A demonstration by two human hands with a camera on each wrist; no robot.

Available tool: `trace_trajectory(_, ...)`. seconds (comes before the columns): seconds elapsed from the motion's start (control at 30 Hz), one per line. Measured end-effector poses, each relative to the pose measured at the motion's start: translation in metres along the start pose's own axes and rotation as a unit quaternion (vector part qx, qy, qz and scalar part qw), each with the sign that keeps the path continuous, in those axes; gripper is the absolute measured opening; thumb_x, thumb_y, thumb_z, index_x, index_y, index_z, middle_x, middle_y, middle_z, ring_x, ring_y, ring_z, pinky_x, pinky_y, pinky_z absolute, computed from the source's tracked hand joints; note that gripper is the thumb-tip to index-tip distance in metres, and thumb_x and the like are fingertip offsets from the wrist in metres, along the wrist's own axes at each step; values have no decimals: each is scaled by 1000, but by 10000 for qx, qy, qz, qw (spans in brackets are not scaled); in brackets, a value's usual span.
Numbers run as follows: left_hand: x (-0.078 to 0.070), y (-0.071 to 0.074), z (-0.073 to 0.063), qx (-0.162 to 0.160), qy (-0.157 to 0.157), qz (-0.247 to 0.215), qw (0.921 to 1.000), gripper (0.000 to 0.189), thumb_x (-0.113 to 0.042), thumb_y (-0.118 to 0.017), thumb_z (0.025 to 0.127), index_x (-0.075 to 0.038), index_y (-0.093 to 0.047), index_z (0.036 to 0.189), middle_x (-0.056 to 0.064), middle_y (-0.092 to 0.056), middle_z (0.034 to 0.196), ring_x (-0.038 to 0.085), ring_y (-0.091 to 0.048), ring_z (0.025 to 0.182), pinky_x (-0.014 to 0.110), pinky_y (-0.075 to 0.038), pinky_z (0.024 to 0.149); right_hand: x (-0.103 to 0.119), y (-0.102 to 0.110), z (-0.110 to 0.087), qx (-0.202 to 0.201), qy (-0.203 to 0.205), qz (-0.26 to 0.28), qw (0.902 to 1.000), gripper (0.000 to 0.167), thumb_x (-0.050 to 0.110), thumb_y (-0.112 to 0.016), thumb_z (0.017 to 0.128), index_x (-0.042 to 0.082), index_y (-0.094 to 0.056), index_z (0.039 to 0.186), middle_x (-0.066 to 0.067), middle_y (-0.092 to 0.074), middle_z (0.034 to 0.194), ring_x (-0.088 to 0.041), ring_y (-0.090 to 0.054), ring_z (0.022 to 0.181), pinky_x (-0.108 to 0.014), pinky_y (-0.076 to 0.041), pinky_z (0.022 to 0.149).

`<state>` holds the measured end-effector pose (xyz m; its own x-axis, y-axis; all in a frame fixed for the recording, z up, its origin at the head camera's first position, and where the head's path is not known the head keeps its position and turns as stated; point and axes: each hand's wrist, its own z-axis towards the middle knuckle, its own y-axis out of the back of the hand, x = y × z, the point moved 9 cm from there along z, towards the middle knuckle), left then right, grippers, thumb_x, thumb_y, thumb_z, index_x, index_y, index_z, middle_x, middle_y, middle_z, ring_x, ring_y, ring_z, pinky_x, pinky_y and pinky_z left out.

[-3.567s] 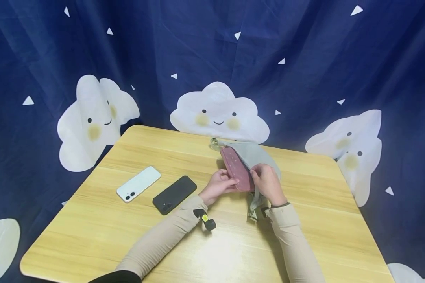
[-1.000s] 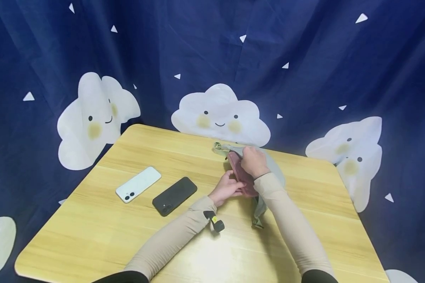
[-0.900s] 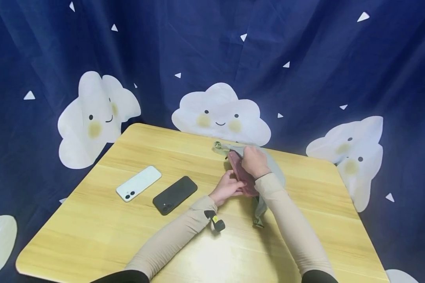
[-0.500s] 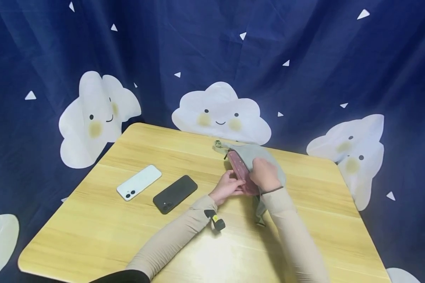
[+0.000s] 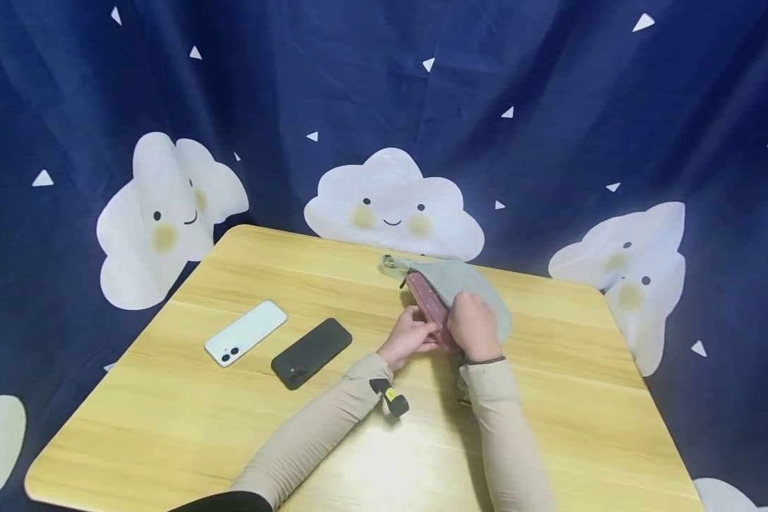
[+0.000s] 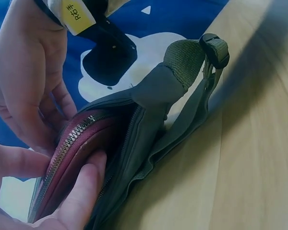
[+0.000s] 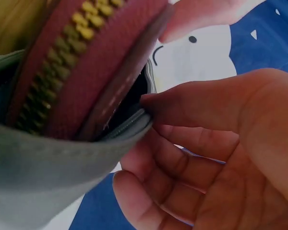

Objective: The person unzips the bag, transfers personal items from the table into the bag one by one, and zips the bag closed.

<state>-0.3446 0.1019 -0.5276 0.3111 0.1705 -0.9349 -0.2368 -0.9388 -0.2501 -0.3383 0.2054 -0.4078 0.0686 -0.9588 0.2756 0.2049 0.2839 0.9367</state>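
Note:
A dark pink zip-around wallet (image 5: 425,295) sits part-way inside the open mouth of a grey-green waist bag (image 5: 464,276), near the table's far edge. My left hand (image 5: 409,338) grips the wallet's near side; in the left wrist view its fingers lie on both sides of the brass zip. With thumb and fingers, my right hand (image 5: 476,327) pinches the bag's edge by the opening, as the right wrist view shows. There the wallet (image 7: 108,62) stands tilted within the bag (image 7: 43,165). Its lower part is hidden in the fabric.
A white phone (image 5: 246,333) and a black phone (image 5: 311,353) lie camera side up on the wooden table (image 5: 166,427), left of my hands. The bag's strap and buckle (image 6: 215,50) hang beside it. Behind the table hangs a dark blue curtain (image 5: 262,71).
The wallet has sunk deeper into the bag since the earliest frame. My right hand went up to the bag's upper edge, then came back down along the opening; my left hand kept hold of the wallet.

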Motion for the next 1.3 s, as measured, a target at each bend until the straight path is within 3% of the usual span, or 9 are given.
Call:
trace_trajectory(0.2,0,-1,0,106,-57,-21,9999,59,-4,-64,96,-1,-33,146,31,-68,122,17,-74,79,36,-65,86,2,1,0,-83,-10,103,9999,24,-1,-59,85,3,-61,62,-25,-72,77,-41,-69,66,-54,-57,57)
trace_trajectory(0.37,-1,2,1,127,-46,195,9997,60,-7,-65,96,4,-37,149,25,-70,120,13,-71,82,34,-65,87,-6,-5,1,94,-170,223,9996,21,-1,-61,82,6,-62,62,-21,-73,77,-34,-68,65,-50,-56,56)
trace_trajectory(0.5,-7,9,2,-69,-111,304,9995,62,-9,-66,95,6,-40,149,19,-71,117,11,-68,80,30,-65,84,-10,-4,1,-13,-180,300,9994,18,-1,-62,80,6,-65,64,-17,-72,80,-29,-66,68,-48,-56,57)
trace_trajectory(0.67,-11,16,-1,-286,-145,107,9994,71,-7,-65,94,-1,-27,154,25,-68,123,11,-68,77,29,-65,81,-9,-6,2,-49,-94,420,9991,23,-2,-62,80,8,-58,59,-15,-65,81,-25,-59,66,-40,-51,53)
trace_trajectory(0.77,-15,16,-3,-300,-171,134,9993,70,-8,-65,94,-2,-28,154,25,-67,125,12,-67,80,31,-65,82,-10,-7,3,-14,-114,525,9986,25,-3,-61,80,8,-55,59,-14,-65,79,-24,-57,65,-38,-49,52)
trace_trajectory(1.03,-23,22,-3,-461,-235,56,9986,69,-8,-62,92,6,-36,154,8,-61,112,10,-61,86,29,-63,87,-7,-8,6,85,1,760,9971,22,-4,-60,79,8,-57,61,-13,-68,74,-25,-60,65,-39,-53,56)
trace_trajectory(1.3,-24,23,-1,-425,-229,-78,9988,63,-6,-58,95,9,-38,152,22,-67,124,11,-64,90,33,-59,102,-9,-10,6,199,89,904,9957,16,-5,-59,81,4,-60,68,-15,-68,76,-28,-64,69,-45,-56,61)
